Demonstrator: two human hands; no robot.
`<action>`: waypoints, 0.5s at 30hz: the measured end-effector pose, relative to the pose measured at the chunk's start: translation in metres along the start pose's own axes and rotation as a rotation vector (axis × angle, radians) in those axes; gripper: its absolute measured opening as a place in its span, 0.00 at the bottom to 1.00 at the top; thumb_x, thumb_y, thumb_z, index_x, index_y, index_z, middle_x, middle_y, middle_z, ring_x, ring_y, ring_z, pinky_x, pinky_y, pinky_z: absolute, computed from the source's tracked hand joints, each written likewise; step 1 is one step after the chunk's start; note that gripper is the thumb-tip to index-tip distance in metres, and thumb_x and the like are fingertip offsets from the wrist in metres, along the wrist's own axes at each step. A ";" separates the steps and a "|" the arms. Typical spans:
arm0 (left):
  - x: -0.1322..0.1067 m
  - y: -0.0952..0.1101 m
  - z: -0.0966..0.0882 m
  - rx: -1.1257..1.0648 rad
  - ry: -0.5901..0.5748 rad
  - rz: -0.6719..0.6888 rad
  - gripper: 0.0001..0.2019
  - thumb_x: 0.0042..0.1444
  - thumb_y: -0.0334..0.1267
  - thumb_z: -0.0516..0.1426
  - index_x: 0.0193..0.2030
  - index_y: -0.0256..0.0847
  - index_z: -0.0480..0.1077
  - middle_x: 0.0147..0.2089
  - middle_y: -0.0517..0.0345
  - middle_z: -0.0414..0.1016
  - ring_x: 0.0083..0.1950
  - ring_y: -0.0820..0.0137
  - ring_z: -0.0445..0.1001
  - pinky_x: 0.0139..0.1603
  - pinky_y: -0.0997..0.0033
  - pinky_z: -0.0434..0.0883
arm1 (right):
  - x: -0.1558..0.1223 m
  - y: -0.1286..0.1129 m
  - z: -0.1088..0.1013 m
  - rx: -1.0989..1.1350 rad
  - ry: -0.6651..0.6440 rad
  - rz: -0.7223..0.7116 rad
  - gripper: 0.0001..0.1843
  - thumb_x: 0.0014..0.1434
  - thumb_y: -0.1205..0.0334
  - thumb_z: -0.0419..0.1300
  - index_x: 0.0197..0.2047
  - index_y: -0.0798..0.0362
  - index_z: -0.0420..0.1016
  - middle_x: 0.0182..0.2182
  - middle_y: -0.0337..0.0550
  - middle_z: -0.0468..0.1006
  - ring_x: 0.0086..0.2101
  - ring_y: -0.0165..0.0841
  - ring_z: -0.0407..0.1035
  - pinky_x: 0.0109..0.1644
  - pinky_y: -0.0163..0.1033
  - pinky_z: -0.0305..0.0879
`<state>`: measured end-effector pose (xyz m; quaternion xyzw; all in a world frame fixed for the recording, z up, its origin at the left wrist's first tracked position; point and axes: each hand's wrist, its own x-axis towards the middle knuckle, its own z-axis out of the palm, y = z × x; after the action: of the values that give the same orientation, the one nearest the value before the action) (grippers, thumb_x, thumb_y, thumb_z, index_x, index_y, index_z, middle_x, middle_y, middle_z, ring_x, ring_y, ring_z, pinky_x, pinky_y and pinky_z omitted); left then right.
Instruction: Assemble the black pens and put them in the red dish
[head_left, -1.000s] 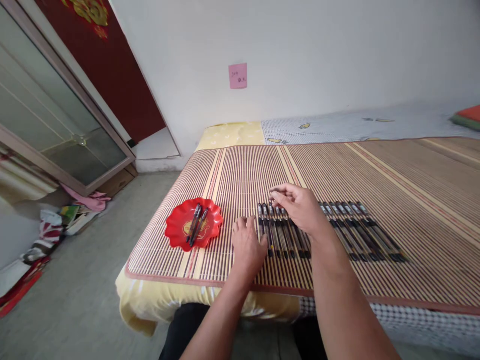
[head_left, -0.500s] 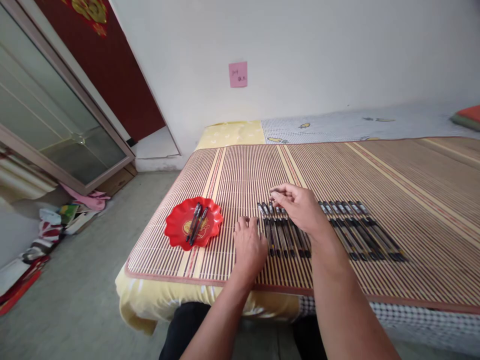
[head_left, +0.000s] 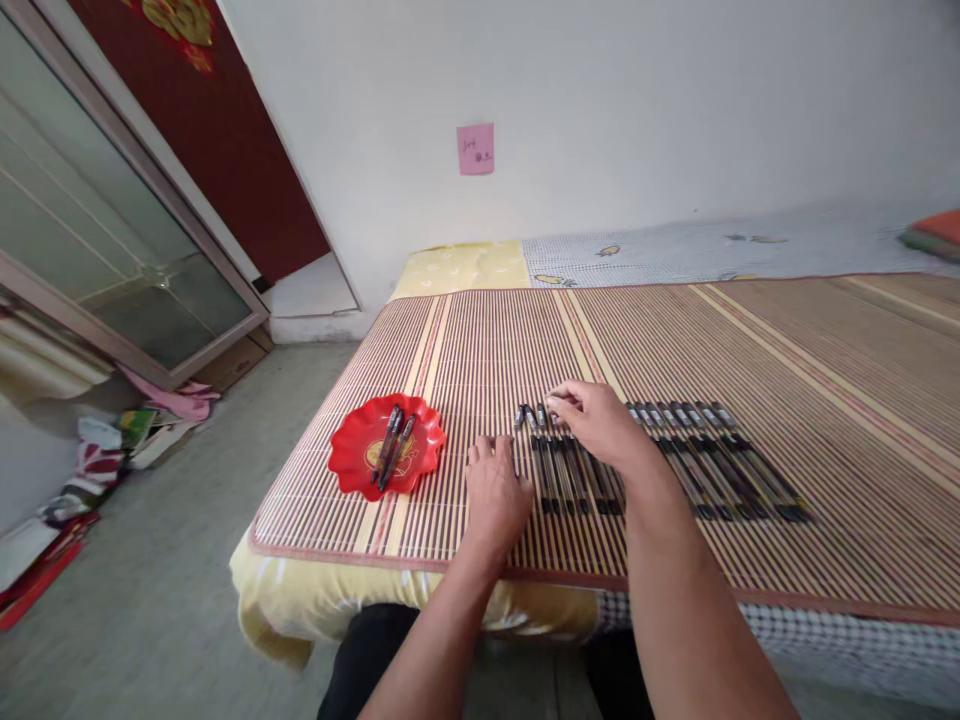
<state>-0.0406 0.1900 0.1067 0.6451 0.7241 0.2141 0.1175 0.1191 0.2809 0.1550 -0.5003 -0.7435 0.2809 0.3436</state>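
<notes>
A long row of dark pens [head_left: 720,465] lies side by side on the striped bamboo mat, with the near ends pointing toward me. My left hand [head_left: 499,490] rests palm down on the mat at the row's left end, fingers loosely spread and no object seen in them. Over the row, my right hand [head_left: 596,420] has thumb and fingertips drawn together at the far ends of the left-hand pens. What it pinches, if anything, is hidden. The right hand and forearm cover the middle of the row.
Two more pens [head_left: 394,445] lie in a red scalloped plate [head_left: 345,440] to the left. The bamboo mat [head_left: 487,340] covers a bed against a white wall bearing a pink note [head_left: 475,149]. Items lie on the floor at left.
My right hand has come down slightly toward me, its fingertips now at the far ends of the pens. The left hand has barely moved.
</notes>
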 end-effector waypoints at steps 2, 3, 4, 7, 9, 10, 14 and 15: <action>0.002 -0.005 -0.005 -0.006 -0.025 0.006 0.27 0.50 0.22 0.56 0.59 0.39 0.67 0.53 0.44 0.69 0.57 0.54 0.69 0.59 0.54 0.69 | -0.001 -0.005 -0.002 -0.071 -0.044 0.023 0.12 0.65 0.55 0.57 0.36 0.51 0.78 0.32 0.46 0.82 0.34 0.39 0.75 0.40 0.42 0.68; 0.003 -0.008 -0.007 -0.016 -0.032 0.007 0.28 0.50 0.21 0.55 0.59 0.39 0.67 0.53 0.44 0.69 0.57 0.55 0.69 0.59 0.55 0.68 | -0.002 -0.008 -0.003 -0.097 -0.059 0.036 0.12 0.65 0.55 0.56 0.35 0.51 0.77 0.32 0.46 0.82 0.34 0.39 0.75 0.40 0.42 0.67; 0.005 -0.012 -0.009 -0.026 -0.032 0.005 0.28 0.50 0.20 0.54 0.59 0.38 0.67 0.53 0.44 0.70 0.57 0.55 0.69 0.60 0.56 0.68 | -0.002 -0.010 -0.004 -0.114 -0.069 0.045 0.12 0.65 0.55 0.56 0.35 0.51 0.76 0.32 0.46 0.82 0.34 0.39 0.75 0.40 0.42 0.66; 0.008 -0.025 -0.014 -0.028 0.006 -0.012 0.27 0.51 0.19 0.53 0.58 0.39 0.66 0.53 0.44 0.71 0.58 0.56 0.71 0.62 0.56 0.68 | -0.003 -0.014 -0.004 -0.132 -0.083 0.055 0.12 0.66 0.55 0.55 0.34 0.51 0.76 0.33 0.46 0.82 0.33 0.39 0.75 0.38 0.42 0.66; 0.008 -0.031 -0.016 0.000 0.042 -0.014 0.25 0.52 0.19 0.53 0.58 0.37 0.66 0.53 0.42 0.72 0.58 0.55 0.71 0.63 0.56 0.67 | -0.003 -0.015 -0.002 -0.133 -0.091 0.053 0.12 0.66 0.55 0.55 0.35 0.51 0.75 0.33 0.46 0.82 0.34 0.39 0.75 0.39 0.42 0.66; 0.008 -0.034 -0.016 0.020 0.058 -0.014 0.24 0.53 0.19 0.53 0.58 0.35 0.66 0.53 0.41 0.72 0.58 0.55 0.72 0.62 0.56 0.67 | -0.003 -0.015 -0.001 -0.129 -0.097 0.051 0.12 0.66 0.56 0.55 0.35 0.51 0.75 0.33 0.46 0.81 0.34 0.39 0.75 0.39 0.42 0.66; 0.007 -0.036 -0.015 0.109 0.075 -0.039 0.22 0.56 0.19 0.51 0.58 0.33 0.66 0.51 0.38 0.75 0.56 0.53 0.75 0.58 0.55 0.69 | -0.001 -0.013 0.002 -0.098 -0.119 0.038 0.11 0.66 0.56 0.56 0.35 0.51 0.76 0.35 0.47 0.82 0.36 0.39 0.76 0.42 0.42 0.67; 0.007 -0.035 -0.015 0.127 0.072 -0.055 0.21 0.56 0.20 0.51 0.56 0.33 0.67 0.50 0.38 0.75 0.55 0.53 0.75 0.57 0.55 0.70 | -0.001 -0.012 0.002 -0.091 -0.121 0.035 0.11 0.65 0.56 0.56 0.36 0.51 0.76 0.35 0.46 0.82 0.36 0.39 0.76 0.42 0.42 0.67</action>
<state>-0.0791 0.1918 0.1041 0.6232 0.7572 0.1874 0.0562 0.1110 0.2756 0.1625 -0.5104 -0.7659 0.2826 0.2701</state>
